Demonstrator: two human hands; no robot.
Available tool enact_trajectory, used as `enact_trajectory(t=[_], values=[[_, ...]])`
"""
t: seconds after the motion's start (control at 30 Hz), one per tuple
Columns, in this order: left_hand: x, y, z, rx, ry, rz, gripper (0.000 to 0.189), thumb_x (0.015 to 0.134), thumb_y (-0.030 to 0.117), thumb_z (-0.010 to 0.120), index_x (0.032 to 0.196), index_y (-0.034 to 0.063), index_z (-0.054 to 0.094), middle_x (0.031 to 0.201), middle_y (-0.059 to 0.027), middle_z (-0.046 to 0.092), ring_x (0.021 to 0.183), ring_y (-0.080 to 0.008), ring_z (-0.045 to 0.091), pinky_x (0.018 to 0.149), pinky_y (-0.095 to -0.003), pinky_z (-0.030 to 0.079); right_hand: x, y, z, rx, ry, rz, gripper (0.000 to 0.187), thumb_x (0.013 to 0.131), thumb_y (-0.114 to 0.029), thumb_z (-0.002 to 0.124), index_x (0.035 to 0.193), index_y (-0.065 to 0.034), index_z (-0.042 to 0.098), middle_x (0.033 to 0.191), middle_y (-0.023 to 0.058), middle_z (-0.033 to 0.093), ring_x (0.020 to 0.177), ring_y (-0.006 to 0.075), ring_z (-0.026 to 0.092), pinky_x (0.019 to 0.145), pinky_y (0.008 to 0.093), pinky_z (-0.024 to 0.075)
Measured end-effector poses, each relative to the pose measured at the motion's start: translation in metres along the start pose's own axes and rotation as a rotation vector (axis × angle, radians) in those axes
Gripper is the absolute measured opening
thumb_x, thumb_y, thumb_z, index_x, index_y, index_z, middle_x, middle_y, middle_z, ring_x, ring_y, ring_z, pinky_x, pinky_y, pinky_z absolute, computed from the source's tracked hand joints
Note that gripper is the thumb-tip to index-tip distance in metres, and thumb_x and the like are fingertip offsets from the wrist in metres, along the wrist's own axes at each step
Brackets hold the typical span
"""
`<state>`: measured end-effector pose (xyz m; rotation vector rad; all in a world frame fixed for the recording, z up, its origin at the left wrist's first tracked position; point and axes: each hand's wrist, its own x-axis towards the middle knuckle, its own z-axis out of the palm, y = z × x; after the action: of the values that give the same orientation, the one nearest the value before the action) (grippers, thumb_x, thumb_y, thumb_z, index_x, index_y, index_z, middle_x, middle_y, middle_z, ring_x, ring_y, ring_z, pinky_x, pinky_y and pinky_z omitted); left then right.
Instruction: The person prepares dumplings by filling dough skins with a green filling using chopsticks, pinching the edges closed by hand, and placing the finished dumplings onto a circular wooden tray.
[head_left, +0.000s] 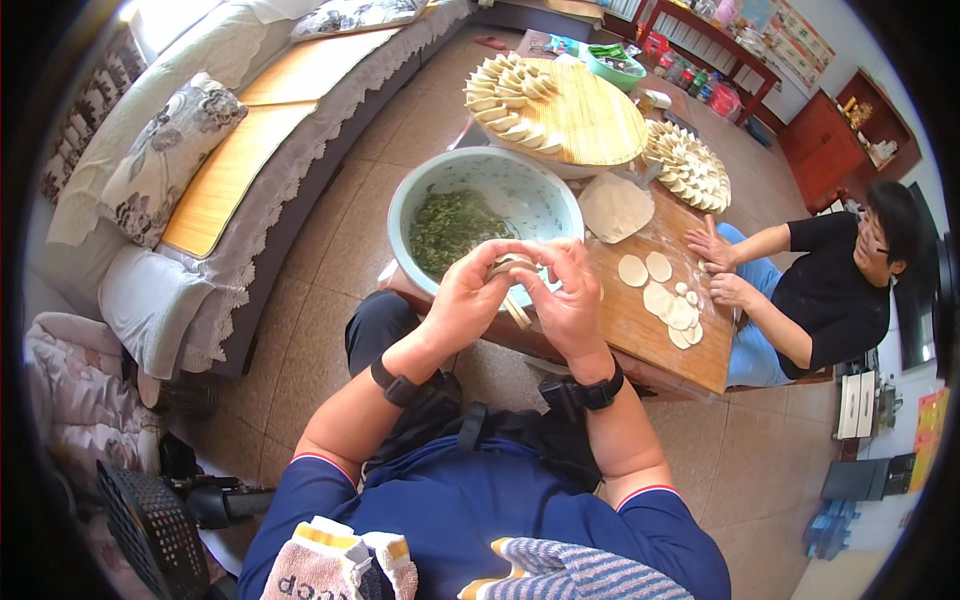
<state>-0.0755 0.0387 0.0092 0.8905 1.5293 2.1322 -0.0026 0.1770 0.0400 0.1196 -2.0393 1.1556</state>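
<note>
Between my fingers, above the near side of a large basin (400, 187), is a folded dumpling (512, 264). My left hand (466, 296) pinches one end of it and my right hand (564, 292) the other. Chopped green filling (457, 225) lies in the left part of the basin. The ends of wooden chopsticks (517, 312) show below the dumpling; my hands hide the rest. Right of the basin, several round dough wrappers (658, 300) lie on a floured wooden board (637, 341), some overlapping. Small dough pieces (681, 288) sit beside them.
A round woven tray (600, 112) bears rows of dumplings beyond the basin; another dumpling group (686, 165) is to its right. Loose flour (616, 206) is heaped near the board. A person (832, 285) works with a rolling pin (710, 223) at right. A sofa (225, 300) stands left.
</note>
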Motion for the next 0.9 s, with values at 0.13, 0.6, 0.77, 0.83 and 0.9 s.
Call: enact_trajectory(t=[0.13, 0.6, 0.77, 0.83, 0.9], values=[[0.002, 0.0, -0.003, 0.236, 0.007, 0.052, 0.032, 0.099, -0.005, 0.052, 0.13, 0.0001, 0.06, 0.113, -0.0057, 0.07, 0.107, -0.0106, 0.064, 0.094, -0.0267, 0.05, 0.007, 0.002, 0.0, -0.089, -0.066, -0.134, 0.015, 0.082, 0.002, 0.077, 0.095, -0.0028, 0.074, 0.088, 0.0091, 0.066, 0.079, 0.0253, 0.065, 0.072, 0.035, 0.0529], [0.002, -0.011, -0.003, -0.108, 0.061, -0.076, 0.032, 0.101, 0.002, 0.059, 0.133, -0.0016, 0.058, 0.12, -0.0065, 0.069, 0.112, -0.0116, 0.063, 0.1, -0.0272, 0.049, 0.012, 0.007, 0.004, -0.113, -0.104, -0.06, 0.014, 0.084, 0.002, 0.075, 0.097, -0.0041, 0.075, 0.09, 0.0094, 0.064, 0.078, 0.0258, 0.065, 0.068, 0.0356, 0.0532], [0.0, -0.009, 0.002, -0.167, 0.082, -0.079, 0.031, 0.102, 0.005, 0.06, 0.132, -0.0016, 0.059, 0.121, -0.0075, 0.069, 0.113, -0.0134, 0.064, 0.101, -0.0289, 0.049, 0.007, 0.014, 0.005, -0.003, -0.098, 0.023, 0.013, 0.085, 0.001, 0.075, 0.096, -0.0049, 0.076, 0.089, 0.0089, 0.064, 0.078, 0.024, 0.065, 0.068, 0.0357, 0.0524], [0.0, -0.009, 0.0, -0.271, 0.091, -0.115, 0.031, 0.102, 0.006, 0.06, 0.132, -0.0016, 0.059, 0.122, -0.0081, 0.069, 0.113, -0.0142, 0.064, 0.101, -0.0299, 0.049, 0.008, 0.012, 0.005, -0.017, -0.061, 0.005, 0.013, 0.084, 0.0, 0.076, 0.096, -0.005, 0.076, 0.089, 0.0089, 0.064, 0.078, 0.0232, 0.064, 0.068, 0.0346, 0.0517], [0.001, -0.011, -0.001, -0.452, 0.05, -0.151, 0.031, 0.103, 0.007, 0.061, 0.132, -0.0016, 0.059, 0.122, -0.0093, 0.068, 0.114, -0.0154, 0.065, 0.102, -0.0323, 0.05, 0.01, 0.011, 0.006, -0.001, -0.071, 0.024, 0.013, 0.085, 0.0, 0.076, 0.097, -0.0045, 0.076, 0.088, 0.0086, 0.064, 0.078, 0.0226, 0.064, 0.068, 0.0336, 0.0512]])
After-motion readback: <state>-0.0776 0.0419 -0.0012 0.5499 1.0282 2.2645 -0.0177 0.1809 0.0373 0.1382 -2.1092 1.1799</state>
